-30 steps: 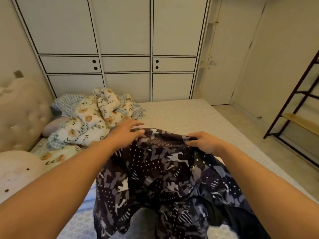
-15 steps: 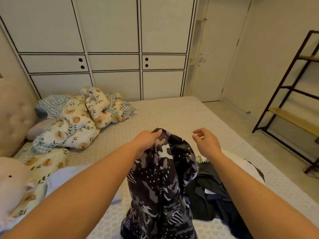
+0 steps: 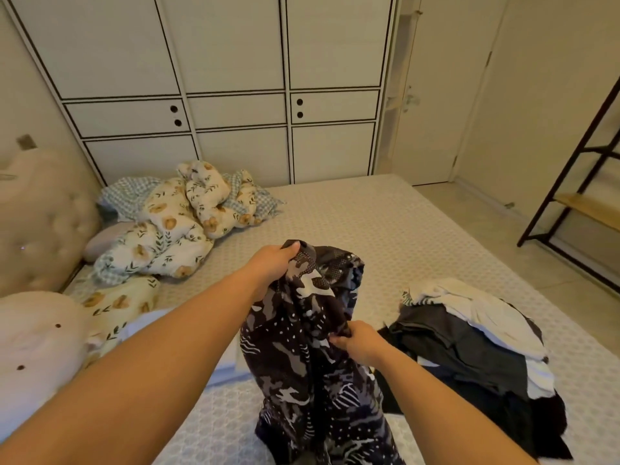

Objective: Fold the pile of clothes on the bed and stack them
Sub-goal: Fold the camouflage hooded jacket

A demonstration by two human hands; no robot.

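A dark camouflage-patterned garment (image 3: pixel 302 357) hangs bunched above the bed (image 3: pixel 369 229) in the middle of the head view. My left hand (image 3: pixel 271 268) grips its top edge and holds it up. Lower down, my right hand (image 3: pixel 359 342) pinches the cloth at the garment's right side. To the right on the bed lies a loose pile of clothes (image 3: pixel 469 350), with dark grey and black pieces under a white one.
A crumpled floral and checked blanket (image 3: pixel 174 226) lies at the bed's far left beside a tufted headboard (image 3: pixel 40 216) and pale pillows (image 3: pixel 37 344). White wardrobe doors (image 3: pixel 235 95) stand behind the bed. A black metal shelf (image 3: pixel 577 196) stands on the floor at right.
My right hand, empty and raised half a second ago, has dropped and taken hold of the garment's side. My left hand keeps holding the top edge up.
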